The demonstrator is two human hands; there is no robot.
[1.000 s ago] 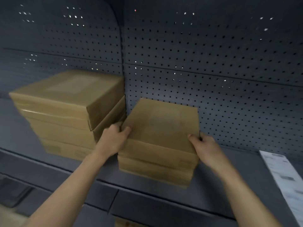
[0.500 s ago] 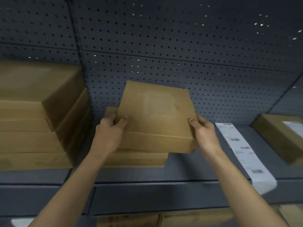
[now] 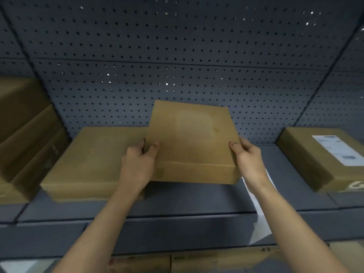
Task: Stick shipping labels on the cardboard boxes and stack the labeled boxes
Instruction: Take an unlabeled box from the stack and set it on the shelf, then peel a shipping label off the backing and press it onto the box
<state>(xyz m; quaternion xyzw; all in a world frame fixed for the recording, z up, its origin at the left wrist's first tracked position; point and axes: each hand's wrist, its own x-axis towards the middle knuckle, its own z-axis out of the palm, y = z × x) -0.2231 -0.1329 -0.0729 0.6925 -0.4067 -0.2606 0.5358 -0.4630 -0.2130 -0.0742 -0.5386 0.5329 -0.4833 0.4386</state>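
Observation:
I hold a flat, unlabeled cardboard box [image 3: 194,142] in the air above the grey shelf [image 3: 177,207]. My left hand [image 3: 137,164] grips its left edge with the thumb on top. My right hand [image 3: 249,160] grips the right edge the same way. To the left lies another bare cardboard box [image 3: 92,162], flat on the shelf. A labeled box [image 3: 315,160] with a white shipping label [image 3: 338,150] on top sits at the right. A strip of white labels [image 3: 258,211] hangs over the shelf edge, partly hidden by my right arm.
A tall stack of cardboard boxes [image 3: 25,138] stands at the far left. A dark pegboard wall [image 3: 177,56] backs the shelf. More cardboard boxes [image 3: 197,261] show below the shelf's front edge.
Both hands lifted the top box off the small stack and carried it rightward. The view swung right, and the labeled box came into sight.

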